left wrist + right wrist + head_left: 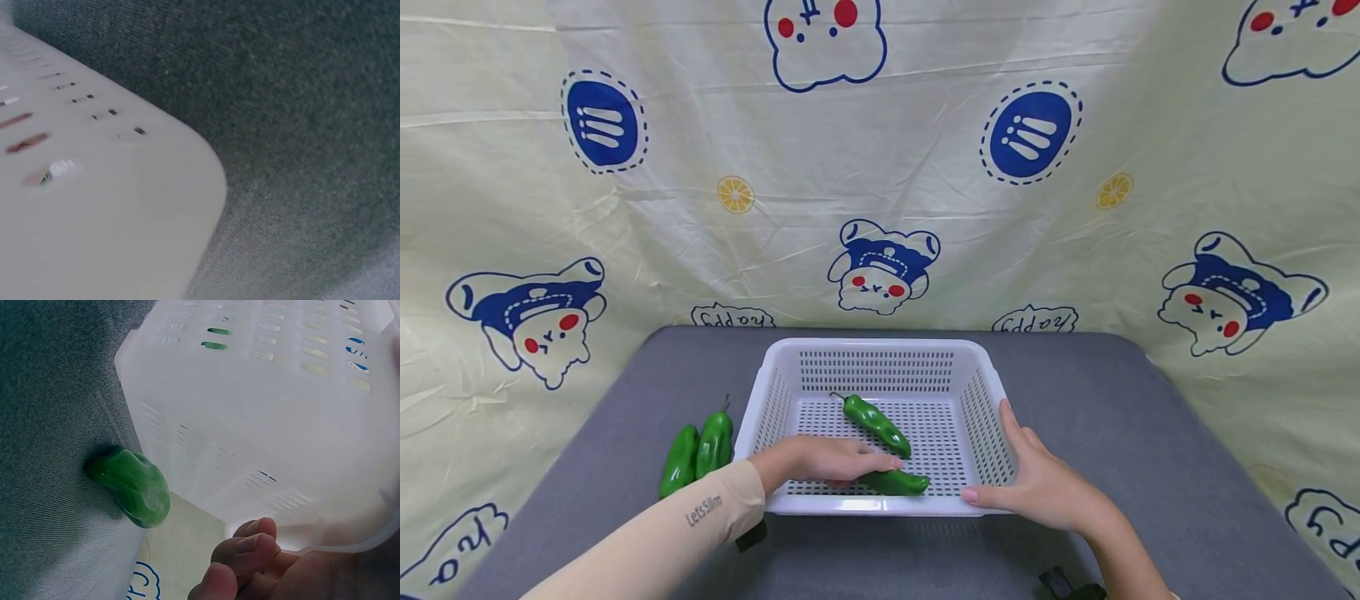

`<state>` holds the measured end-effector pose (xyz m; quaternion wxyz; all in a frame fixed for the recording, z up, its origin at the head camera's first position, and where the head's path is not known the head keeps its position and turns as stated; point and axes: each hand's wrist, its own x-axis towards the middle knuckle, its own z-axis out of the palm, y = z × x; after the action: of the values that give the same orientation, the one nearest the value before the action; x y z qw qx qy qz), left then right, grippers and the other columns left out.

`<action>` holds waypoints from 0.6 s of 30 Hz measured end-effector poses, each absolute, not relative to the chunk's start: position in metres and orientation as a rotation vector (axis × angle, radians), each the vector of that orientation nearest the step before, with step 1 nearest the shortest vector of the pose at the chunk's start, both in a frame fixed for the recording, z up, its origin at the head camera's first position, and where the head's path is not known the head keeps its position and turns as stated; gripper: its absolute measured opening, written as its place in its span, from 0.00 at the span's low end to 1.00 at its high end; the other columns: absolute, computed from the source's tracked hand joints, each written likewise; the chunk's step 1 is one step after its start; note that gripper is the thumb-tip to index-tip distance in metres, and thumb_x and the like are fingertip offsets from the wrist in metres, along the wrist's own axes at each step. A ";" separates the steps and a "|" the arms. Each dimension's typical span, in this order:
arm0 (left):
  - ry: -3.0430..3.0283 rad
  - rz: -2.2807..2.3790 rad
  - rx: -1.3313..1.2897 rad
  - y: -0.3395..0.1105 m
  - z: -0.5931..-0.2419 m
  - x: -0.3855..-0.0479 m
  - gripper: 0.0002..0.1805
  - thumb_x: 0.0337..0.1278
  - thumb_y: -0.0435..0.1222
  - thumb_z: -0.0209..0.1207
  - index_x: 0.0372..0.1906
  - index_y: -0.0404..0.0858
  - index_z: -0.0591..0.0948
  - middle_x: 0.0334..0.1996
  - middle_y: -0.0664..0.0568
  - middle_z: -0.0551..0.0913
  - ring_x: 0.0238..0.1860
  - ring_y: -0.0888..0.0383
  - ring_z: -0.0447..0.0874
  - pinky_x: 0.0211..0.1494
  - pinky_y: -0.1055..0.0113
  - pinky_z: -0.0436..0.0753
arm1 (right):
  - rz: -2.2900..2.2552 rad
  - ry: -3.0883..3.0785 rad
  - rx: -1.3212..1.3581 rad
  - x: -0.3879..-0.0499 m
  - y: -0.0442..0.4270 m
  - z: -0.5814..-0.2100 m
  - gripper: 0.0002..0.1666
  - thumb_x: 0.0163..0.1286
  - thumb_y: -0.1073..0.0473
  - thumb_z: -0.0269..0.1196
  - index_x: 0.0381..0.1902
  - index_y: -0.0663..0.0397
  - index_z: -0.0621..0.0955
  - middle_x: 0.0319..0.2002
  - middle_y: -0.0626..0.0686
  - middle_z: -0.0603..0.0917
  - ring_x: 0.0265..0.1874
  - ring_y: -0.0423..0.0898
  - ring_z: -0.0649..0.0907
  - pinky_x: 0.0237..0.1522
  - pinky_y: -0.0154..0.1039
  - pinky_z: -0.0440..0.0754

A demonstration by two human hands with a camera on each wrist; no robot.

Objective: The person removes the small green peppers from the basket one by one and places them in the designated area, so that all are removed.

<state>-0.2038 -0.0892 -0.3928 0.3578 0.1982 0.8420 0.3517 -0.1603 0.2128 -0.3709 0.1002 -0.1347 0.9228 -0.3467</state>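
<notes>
While the right hand (1043, 482) lies spread against the near right corner of the white basket (842, 505), presumably steadying it, the left hand (835, 458) grips one green pepper (901, 483) low inside, beside another pepper (876, 423) lying loose.

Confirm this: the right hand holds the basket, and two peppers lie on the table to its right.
No: the two peppers on the table lie left of the basket, as the head view shows; the right hand does hold it.

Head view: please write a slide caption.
Left hand grips a green pepper inside the white basket that the right hand holds.
</notes>
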 end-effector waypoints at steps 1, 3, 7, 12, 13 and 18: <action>2.172 0.911 0.512 -0.089 -0.393 -0.204 0.38 0.65 0.66 0.44 0.69 0.47 0.73 0.69 0.49 0.72 0.70 0.50 0.68 0.73 0.48 0.66 | -1.026 2.727 -0.399 -0.160 0.213 -0.371 0.81 0.50 0.36 0.76 0.79 0.49 0.31 0.70 0.68 0.57 0.59 0.59 0.71 0.54 0.55 0.77; 2.180 0.918 0.508 -0.089 -0.392 -0.204 0.37 0.65 0.66 0.45 0.66 0.45 0.75 0.64 0.50 0.75 0.66 0.52 0.71 0.71 0.49 0.67 | -1.029 2.725 -0.401 -0.160 0.213 -0.371 0.81 0.50 0.35 0.75 0.79 0.48 0.31 0.70 0.68 0.56 0.59 0.59 0.72 0.55 0.56 0.77; 2.221 0.958 0.521 -0.090 -0.391 -0.205 0.32 0.64 0.65 0.49 0.54 0.44 0.79 0.48 0.52 0.79 0.51 0.58 0.74 0.62 0.53 0.73 | -1.034 2.721 -0.405 -0.160 0.213 -0.371 0.81 0.50 0.35 0.75 0.79 0.48 0.30 0.70 0.68 0.56 0.59 0.58 0.72 0.55 0.55 0.77; 2.200 1.064 0.600 -0.088 -0.391 -0.207 0.21 0.65 0.59 0.54 0.43 0.46 0.80 0.33 0.58 0.78 0.36 0.63 0.74 0.47 0.63 0.76 | -1.030 2.721 -0.403 -0.160 0.214 -0.371 0.80 0.51 0.36 0.75 0.79 0.48 0.31 0.70 0.68 0.56 0.58 0.58 0.73 0.54 0.55 0.77; 2.180 1.084 0.607 -0.088 -0.391 -0.207 0.20 0.65 0.58 0.55 0.41 0.46 0.80 0.29 0.58 0.77 0.32 0.63 0.72 0.41 0.66 0.75 | -1.029 2.722 -0.402 -0.160 0.214 -0.371 0.80 0.51 0.36 0.75 0.79 0.48 0.31 0.71 0.68 0.56 0.58 0.58 0.73 0.54 0.55 0.77; 2.069 1.196 0.614 -0.089 -0.392 -0.209 0.15 0.65 0.51 0.60 0.41 0.44 0.76 0.18 0.56 0.72 0.20 0.63 0.65 0.26 0.72 0.68 | -1.026 2.729 -0.404 -0.160 0.214 -0.371 0.81 0.50 0.36 0.76 0.79 0.47 0.31 0.70 0.68 0.57 0.58 0.58 0.73 0.55 0.55 0.77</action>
<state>-0.2085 -0.0890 -0.3918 0.3306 0.2349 0.7915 0.4572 -0.1604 0.2139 -0.3713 0.0991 -0.1365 0.9226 -0.3471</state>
